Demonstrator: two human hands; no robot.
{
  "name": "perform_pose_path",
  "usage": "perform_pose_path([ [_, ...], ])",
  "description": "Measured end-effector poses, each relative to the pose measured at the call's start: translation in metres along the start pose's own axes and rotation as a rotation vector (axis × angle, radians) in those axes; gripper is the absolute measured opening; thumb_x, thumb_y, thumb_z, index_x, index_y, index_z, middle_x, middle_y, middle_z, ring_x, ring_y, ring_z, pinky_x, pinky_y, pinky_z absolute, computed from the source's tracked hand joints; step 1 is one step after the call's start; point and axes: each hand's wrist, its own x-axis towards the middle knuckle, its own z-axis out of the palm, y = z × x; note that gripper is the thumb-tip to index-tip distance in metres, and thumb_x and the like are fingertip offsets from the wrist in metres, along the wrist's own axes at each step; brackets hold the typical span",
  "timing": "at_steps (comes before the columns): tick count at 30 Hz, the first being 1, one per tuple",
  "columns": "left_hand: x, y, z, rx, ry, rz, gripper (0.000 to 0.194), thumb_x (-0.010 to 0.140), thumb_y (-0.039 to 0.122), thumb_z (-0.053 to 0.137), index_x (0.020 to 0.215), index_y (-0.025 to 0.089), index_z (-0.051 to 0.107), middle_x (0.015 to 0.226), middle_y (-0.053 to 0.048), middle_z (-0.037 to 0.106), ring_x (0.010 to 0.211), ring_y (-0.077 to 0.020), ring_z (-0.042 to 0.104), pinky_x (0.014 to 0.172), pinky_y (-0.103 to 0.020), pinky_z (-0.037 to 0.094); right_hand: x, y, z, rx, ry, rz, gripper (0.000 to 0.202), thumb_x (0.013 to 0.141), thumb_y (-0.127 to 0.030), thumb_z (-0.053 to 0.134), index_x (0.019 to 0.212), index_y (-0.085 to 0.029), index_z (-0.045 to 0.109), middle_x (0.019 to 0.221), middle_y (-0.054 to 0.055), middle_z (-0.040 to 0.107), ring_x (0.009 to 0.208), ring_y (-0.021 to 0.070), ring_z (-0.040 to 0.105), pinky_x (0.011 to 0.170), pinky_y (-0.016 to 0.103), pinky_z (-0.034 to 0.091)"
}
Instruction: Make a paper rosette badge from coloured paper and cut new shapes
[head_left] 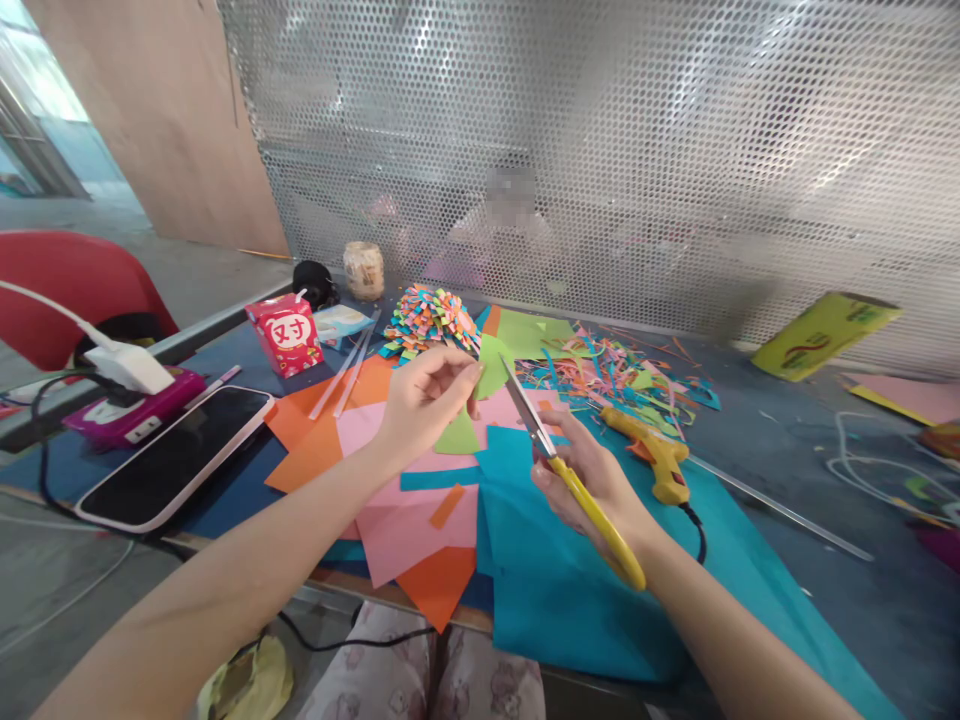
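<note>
My left hand [435, 392] pinches a small piece of light green paper [493, 366] above the table. In my right hand [581, 475] is a pair of scissors [592, 510] with yellow handles, its blades pointing up and left with the tips at the green paper's right edge. Whether the blades have paper between them I cannot tell. Below lie sheets of pink paper [416, 525], orange paper [442, 585] and blue paper [570, 590]. Just behind my left hand sits a fringed ball of many-coloured paper strips [429, 318].
A yellow hot glue gun [656, 455] lies right of my right hand, near a heap of paper scraps [600, 375]. On the left are a phone [176, 460], a purple power strip [139, 405] and a red drink carton [285, 335]. A perforated metal panel [637, 150] stands behind.
</note>
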Motion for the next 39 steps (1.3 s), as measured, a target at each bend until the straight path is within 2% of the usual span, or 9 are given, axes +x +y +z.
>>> perform_pose_path([
  [9, -0.0017, -0.0027, 0.0007, -0.005, -0.093, -0.018, 0.022, 0.083, 0.037, 0.057, 0.076, 0.016, 0.055, 0.048, 0.003, 0.057, 0.038, -0.0064, 0.051, 0.036, -0.017, 0.034, -0.0005, 0.0030, 0.0026, 0.024, 0.064, -0.029, 0.049, 0.079, -0.043, 0.059, 0.117, -0.024, 0.034, 0.058, -0.009, 0.039, 0.041, 0.0057, 0.031, 0.038, 0.019, 0.022],
  [13, -0.0021, -0.0018, 0.0024, -0.085, -0.139, -0.019, 0.023, 0.082, 0.034, 0.059, 0.069, 0.016, 0.051, 0.051, 0.003, 0.058, 0.039, -0.0064, 0.054, 0.036, -0.016, 0.036, -0.0006, 0.0033, 0.0024, 0.038, 0.057, -0.042, 0.045, 0.081, -0.045, 0.058, 0.114, -0.024, 0.035, 0.055, -0.011, 0.036, 0.040, 0.0056, 0.030, 0.038, 0.019, 0.021],
  [26, -0.0047, -0.0003, 0.0074, -0.150, -0.296, -0.205, 0.029, 0.078, 0.040, 0.062, 0.069, 0.015, 0.052, 0.054, 0.001, 0.059, 0.041, -0.0072, 0.054, 0.035, -0.017, 0.034, 0.0005, 0.0035, 0.0007, -0.004, 0.028, -0.035, 0.047, 0.079, -0.048, 0.058, 0.112, -0.023, 0.037, 0.055, -0.010, 0.037, 0.040, 0.0056, 0.030, 0.038, 0.019, 0.021],
  [39, -0.0051, -0.0028, 0.0036, -0.187, -0.287, -0.156, 0.024, 0.083, 0.035, 0.055, 0.072, 0.013, 0.058, 0.052, 0.001, 0.058, 0.043, -0.0078, 0.054, 0.039, -0.019, 0.035, -0.0006, 0.0025, 0.0015, 0.041, 0.017, -0.005, 0.045, 0.080, -0.048, 0.058, 0.113, -0.024, 0.038, 0.055, -0.010, 0.037, 0.040, 0.0057, 0.030, 0.037, 0.018, 0.020],
])
